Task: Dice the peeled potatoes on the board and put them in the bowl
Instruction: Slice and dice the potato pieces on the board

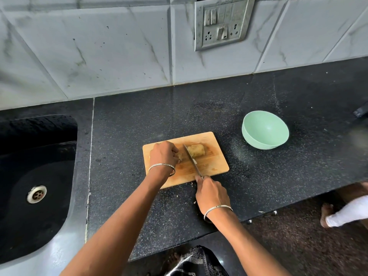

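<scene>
Now, left hand: fingers curled down over a potato piece at mid-board, pinning it; most of that piece hidden under the hand.
Right hand: clenched round the knife handle at the near edge of the board.
Knife: blade angled across the board, lying between the pinned piece and the larger potato chunk to its right, touching or nearly touching the chunk.
Cutting board: wooden, damp-stained, no finished dice visible.
Bowl: pale green, right and far of the board, well apart, empty.
Progress: judged early; first cuts only, dicing and transfer both left.
Surface: black speckled counter, a few scraps near the edge.
Room: sink left, marbled tile wall and switch plate far.
</scene>
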